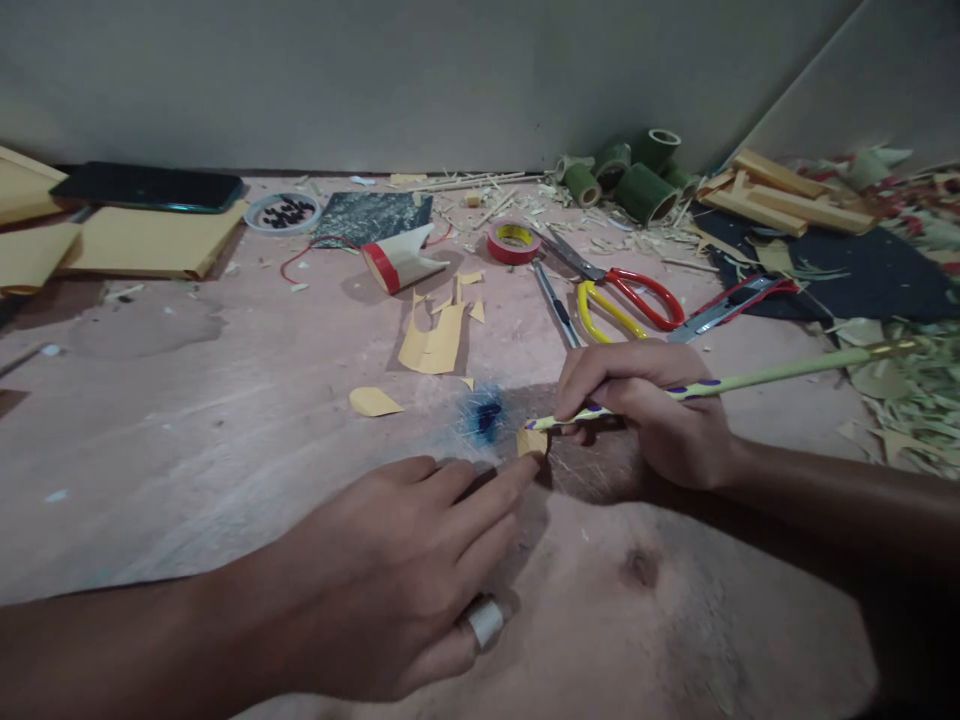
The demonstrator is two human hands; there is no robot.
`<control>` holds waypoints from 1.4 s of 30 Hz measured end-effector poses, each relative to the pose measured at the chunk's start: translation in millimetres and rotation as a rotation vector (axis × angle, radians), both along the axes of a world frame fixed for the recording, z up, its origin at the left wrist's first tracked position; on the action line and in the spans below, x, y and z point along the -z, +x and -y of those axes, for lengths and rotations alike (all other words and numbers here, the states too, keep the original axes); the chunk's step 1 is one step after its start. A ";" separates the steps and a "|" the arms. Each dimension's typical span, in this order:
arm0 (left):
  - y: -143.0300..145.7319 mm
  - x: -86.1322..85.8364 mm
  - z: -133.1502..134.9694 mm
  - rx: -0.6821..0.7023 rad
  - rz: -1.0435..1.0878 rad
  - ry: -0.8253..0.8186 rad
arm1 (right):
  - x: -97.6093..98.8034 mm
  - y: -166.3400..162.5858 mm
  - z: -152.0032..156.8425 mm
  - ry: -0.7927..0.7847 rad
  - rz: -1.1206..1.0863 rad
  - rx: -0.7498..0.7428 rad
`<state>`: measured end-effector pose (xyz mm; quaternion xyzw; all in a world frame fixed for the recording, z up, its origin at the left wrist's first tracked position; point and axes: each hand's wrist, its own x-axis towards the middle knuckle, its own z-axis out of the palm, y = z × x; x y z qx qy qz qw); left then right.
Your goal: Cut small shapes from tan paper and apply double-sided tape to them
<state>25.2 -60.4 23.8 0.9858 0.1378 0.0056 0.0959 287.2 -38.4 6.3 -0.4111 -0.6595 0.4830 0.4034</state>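
My right hand (645, 405) is closed around a slim pale-green stick with purple spots, like a pencil or paintbrush (765, 377). Its purple-tinged tip touches a small piece of tan paper (531, 443) on the table. My left hand (427, 560) lies flat, fingers stretched out, one fingertip pressing that piece's near edge. A strip of white tape wraps one left finger. Left of the paper is a dark blue stain (487, 413). A leaf-shaped tan paper (375, 402) and a cut tan paper sheet (433, 340) lie farther off.
Scissors (600, 272), a slim cutter (556, 305), a box cutter (731, 308) and red tape (513, 242) lie beyond my right hand. Behind are green tubes (646, 193), a red-banded piece (397, 258), a dish (279, 213) and a phone (146, 187). Shavings cover the right.
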 end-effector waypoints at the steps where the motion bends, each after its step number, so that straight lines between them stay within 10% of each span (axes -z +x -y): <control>1: 0.0 0.3 -0.3 0.000 -0.001 -0.014 | -0.5 0.1 -0.4 0.041 0.033 -0.014; 9: -0.5 1.2 2.8 0.019 -0.016 0.037 | -5.4 -4.9 -1.0 0.083 0.111 0.081; 19: -0.7 2.0 4.5 -0.022 0.063 0.083 | -6.8 -7.2 -2.8 0.031 0.104 -0.159; 42: -1.6 3.3 5.0 0.023 0.020 0.118 | -6.6 -11.2 -1.6 -0.269 -0.004 0.026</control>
